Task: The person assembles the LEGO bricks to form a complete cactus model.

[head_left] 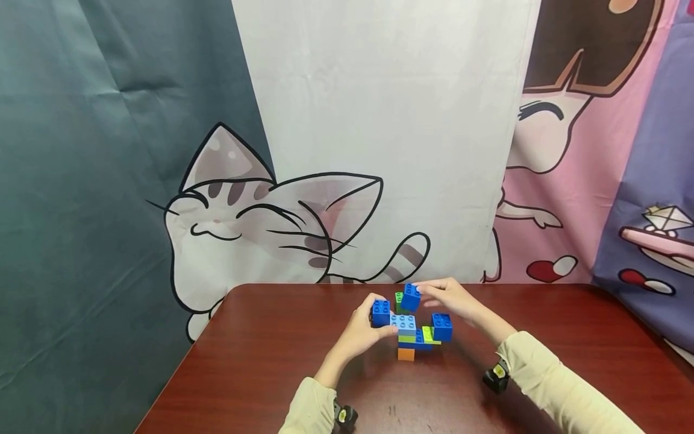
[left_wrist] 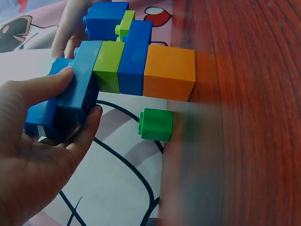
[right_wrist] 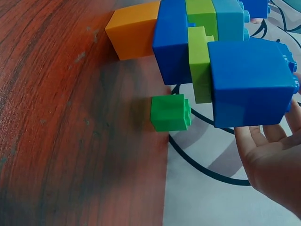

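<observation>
My left hand (head_left: 359, 330) holds a joined block build by its left side, thumb on the light blue brick (head_left: 403, 324) and fingers about a dark blue brick (head_left: 381, 313). Below the light blue one are a lime brick (left_wrist: 109, 67), a long blue brick (left_wrist: 135, 57) and, lowest, an orange brick (head_left: 406, 354). On the right side, a lime stepped piece (right_wrist: 200, 66) carries a large blue brick (head_left: 441, 327). My right hand (head_left: 449, 296) pinches a separate blue brick (head_left: 411, 297) above the back of the build. In the right wrist view its fingertips are partly hidden.
A single green brick (left_wrist: 157, 125) stands on the brown table (head_left: 260, 361) behind the build. A printed cloth with a cartoon cat (head_left: 244, 235) hangs along the table's far edge. Each wrist wears a small black camera (head_left: 345, 416).
</observation>
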`<state>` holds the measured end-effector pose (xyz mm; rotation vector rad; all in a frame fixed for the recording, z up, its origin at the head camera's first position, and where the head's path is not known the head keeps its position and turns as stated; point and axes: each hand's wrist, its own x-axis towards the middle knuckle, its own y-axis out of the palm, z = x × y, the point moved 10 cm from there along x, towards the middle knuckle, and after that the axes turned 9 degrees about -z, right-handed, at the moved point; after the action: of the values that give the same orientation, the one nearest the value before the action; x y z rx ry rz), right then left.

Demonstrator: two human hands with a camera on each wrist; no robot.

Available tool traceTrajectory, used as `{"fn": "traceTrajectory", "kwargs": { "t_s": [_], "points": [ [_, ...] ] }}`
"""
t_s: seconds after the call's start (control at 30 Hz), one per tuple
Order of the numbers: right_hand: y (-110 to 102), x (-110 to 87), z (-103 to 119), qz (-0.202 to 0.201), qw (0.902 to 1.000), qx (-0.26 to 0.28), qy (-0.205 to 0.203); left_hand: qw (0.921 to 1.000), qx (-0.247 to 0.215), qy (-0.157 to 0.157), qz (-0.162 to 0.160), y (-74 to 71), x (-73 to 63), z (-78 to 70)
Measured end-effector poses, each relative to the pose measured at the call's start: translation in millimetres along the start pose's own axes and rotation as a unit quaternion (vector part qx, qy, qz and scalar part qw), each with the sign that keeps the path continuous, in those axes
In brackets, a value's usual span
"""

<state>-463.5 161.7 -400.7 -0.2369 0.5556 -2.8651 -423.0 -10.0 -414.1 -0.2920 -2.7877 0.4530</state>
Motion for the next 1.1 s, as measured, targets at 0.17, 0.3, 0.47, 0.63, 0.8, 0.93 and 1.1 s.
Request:
{"fn": "traceTrajectory", "kwargs": {
  "t_s": [0.17,0.3,0.47,0.63,0.8,0.93,1.1],
  "points": [
    [-2,-1.9,2,0.007,0.9999,0.009,0.000,1.0000,0.003,-0.001,-0.001,1.5,1.1,0.8],
    [-1,-4.1,6,0.022,0.9996,0.016,-0.009,1.0000,-0.002,0.001,-0.001,0.8,0.2,-0.9],
    [4,-5.9,7,0.046,0.9988,0.010,-0.013,1.0000,-0.008,0.003,0.000,-0.5,-1.5,-3.1],
    [8,-6.4,10,0.058,0.9981,-0.001,-0.019,1.0000,-0.010,0.001,0.000,-0.8,-1.2,-2.9],
    [11,-6.5,9,0.060,0.9978,-0.025,-0.015,1.0000,-0.008,-0.002,0.001,0.6,0.1,0.9],
    [13,-6.8,6,0.056,0.9977,-0.037,-0.009,1.0000,-0.002,-0.003,-0.001,1.4,0.4,2.1],
    [14,-8.6,6,0.054,0.9976,-0.044,-0.007,1.0000,0.009,0.001,-0.002,1.0,-0.2,0.6]
  ]
}}
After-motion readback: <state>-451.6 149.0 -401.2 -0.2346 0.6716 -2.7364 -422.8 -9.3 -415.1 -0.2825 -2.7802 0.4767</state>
